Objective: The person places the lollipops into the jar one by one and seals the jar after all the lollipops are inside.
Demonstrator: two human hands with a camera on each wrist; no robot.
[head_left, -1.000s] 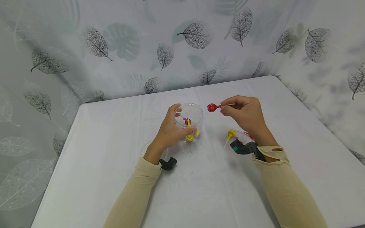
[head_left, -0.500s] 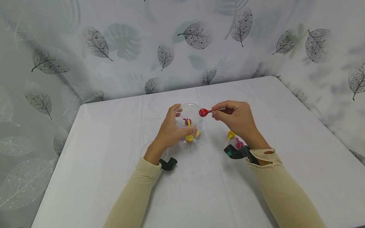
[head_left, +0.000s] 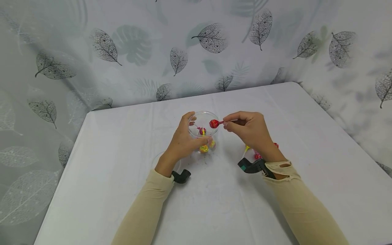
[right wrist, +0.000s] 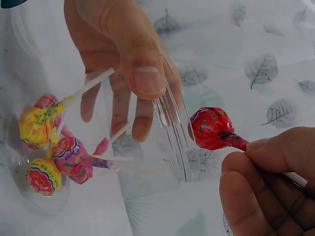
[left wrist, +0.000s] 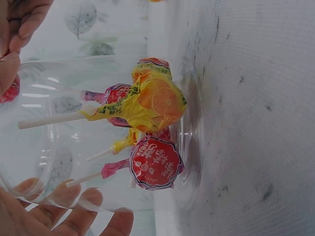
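My left hand (head_left: 190,136) grips a clear plastic jar (head_left: 200,115) around its side near the rim, thumb toward me. Inside the jar, several wrapped lollipops lie at the bottom, among them a yellow lollipop (left wrist: 157,105) and a pink-red lollipop (left wrist: 156,163). Between thumb and fingers, my right hand (head_left: 249,127) pinches a red lollipop (right wrist: 211,129) by its stick. Its round head points left, at the jar's open mouth in the right wrist view.
On the white table (head_left: 214,204), a yellow lollipop (head_left: 246,149) and a pink lollipop (head_left: 257,155) lie partly hidden under my right wrist. A clear round lid (head_left: 157,160) lies beside my left wrist. Leaf-patterned cloth (head_left: 128,44) hangs behind the table.
My right hand has moved left and slightly down with the red lollipop, bringing its head to the jar's rim. The left hand and jar have stayed in place.
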